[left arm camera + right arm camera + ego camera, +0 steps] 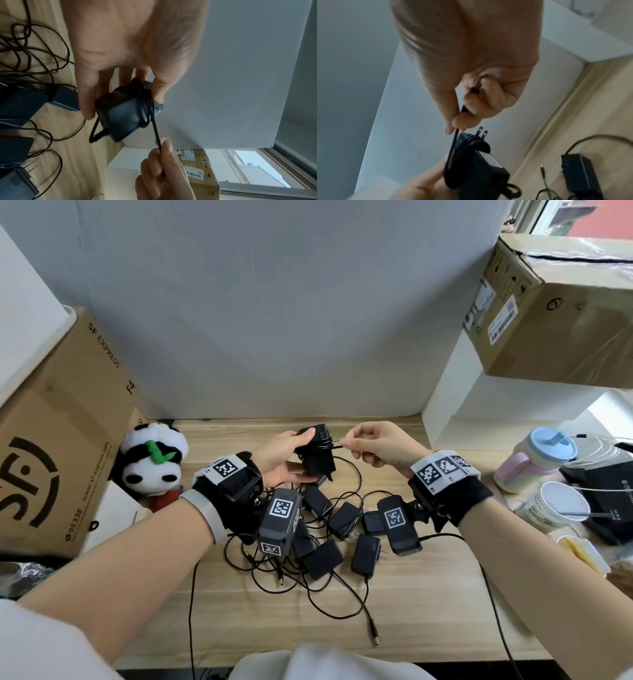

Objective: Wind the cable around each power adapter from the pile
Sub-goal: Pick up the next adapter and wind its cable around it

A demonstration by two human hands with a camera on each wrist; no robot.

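A pale wooden desk [219, 604] is set against a plain grey-white wall, boxes to either side.

Above its far half, a black power adapter [317, 453] is gripped by the left hand [284, 460], thumb over the top edge and fingers curled beneath; it is held clear of the surface. Several turns of its cable [157, 133] are seen wound around the body near the prong end. The free end of that cable is pinched between thumb and forefinger of the right hand [380, 446], the remaining fingers curled in, with the short stretch between hand and adapter drawn straight.

Directly below the hands, a pile of black adapters [325, 529] lies on the desk amid loose, tangled leads.

Further out: a panda plush toy [152, 460] beside an SF Express carton [61, 440] at left; a pink-and-blue mug [534, 458] at right, and a taped carton [555, 313] above it.
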